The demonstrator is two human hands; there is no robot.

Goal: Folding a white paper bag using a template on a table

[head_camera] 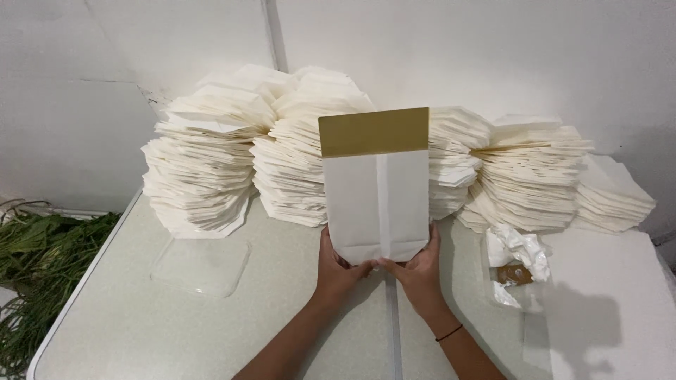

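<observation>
My left hand and right hand pinched the bottom corners of a paper bag, fingers closed on its folded base. I held it upright above the counter. The bag was white, with a centre seam and a gold band across its top. Behind it, stacks of folded bags lined the white wall. A clear plastic tray lay left, crumpled tissue right, and green leaves beyond the counter's edge.

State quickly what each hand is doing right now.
Left hand: closed on the white paper bag, lower left.
Right hand: closed on the same bag, lower right.
</observation>
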